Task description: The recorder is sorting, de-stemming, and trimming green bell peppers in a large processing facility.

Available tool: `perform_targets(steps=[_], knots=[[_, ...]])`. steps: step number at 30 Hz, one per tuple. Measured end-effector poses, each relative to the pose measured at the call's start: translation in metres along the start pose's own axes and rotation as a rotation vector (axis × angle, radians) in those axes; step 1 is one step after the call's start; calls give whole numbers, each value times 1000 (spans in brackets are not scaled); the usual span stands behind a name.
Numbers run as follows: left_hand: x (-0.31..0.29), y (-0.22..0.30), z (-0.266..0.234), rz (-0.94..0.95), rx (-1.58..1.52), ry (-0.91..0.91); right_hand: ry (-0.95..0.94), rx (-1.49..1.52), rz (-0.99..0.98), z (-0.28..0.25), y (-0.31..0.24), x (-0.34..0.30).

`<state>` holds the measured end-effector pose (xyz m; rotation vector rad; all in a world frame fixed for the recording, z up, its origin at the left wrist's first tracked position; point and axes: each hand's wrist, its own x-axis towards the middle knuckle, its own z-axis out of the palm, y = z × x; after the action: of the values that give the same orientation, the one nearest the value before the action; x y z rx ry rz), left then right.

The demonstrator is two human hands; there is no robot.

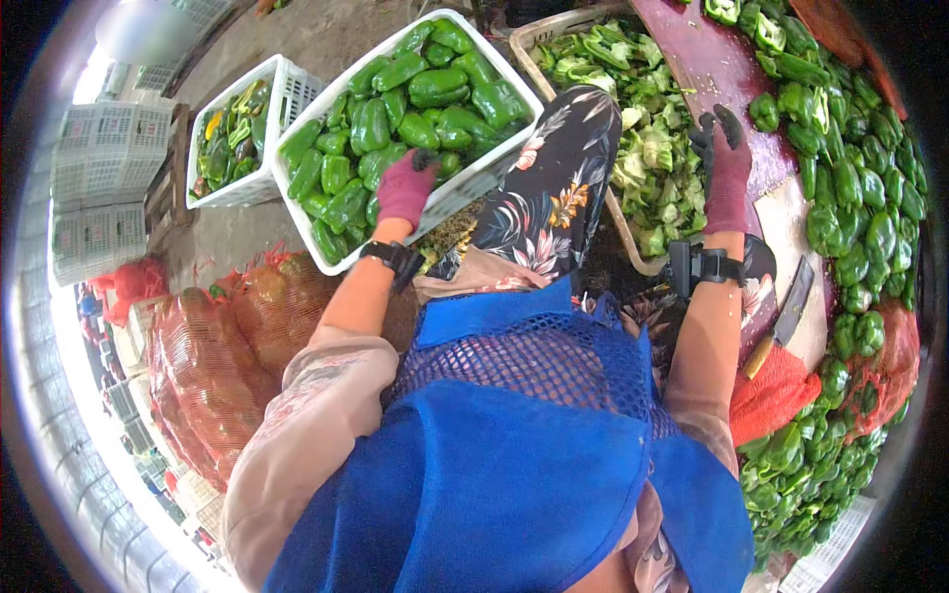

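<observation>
A white plastic crate [465,196] full of whole green bell peppers [371,126] stands in front of me, slightly left. Over its near right side is my left hand [407,188], in a purple glove with dark fingertips. That hand touches the peppers with its fingers bent down and mostly hidden, so its grip is unclear. My right hand [727,173], gloved alike, hovers at the right edge of a beige crate [625,222] of cut pepper pieces [657,148]. Its fingers look apart, and nothing shows in them.
Right of me, a knife [791,308] lies on a board beside a red cloth [771,400]. Whole peppers [870,212] are heaped beyond it. At left are a smaller crate [282,109] of mixed peppers, stacked white crates [104,148] and filled red mesh sacks [213,371].
</observation>
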<state>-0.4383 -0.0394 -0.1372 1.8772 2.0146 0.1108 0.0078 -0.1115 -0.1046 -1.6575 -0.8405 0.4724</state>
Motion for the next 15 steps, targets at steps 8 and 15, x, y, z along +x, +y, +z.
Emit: perform_targets(steps=[8,15], knots=[[18,18,2,399,253,224,-29,64,61,0,-7,-6],[39,28,6,295,307,-53,99,226,-146,-44,-93,-20]])
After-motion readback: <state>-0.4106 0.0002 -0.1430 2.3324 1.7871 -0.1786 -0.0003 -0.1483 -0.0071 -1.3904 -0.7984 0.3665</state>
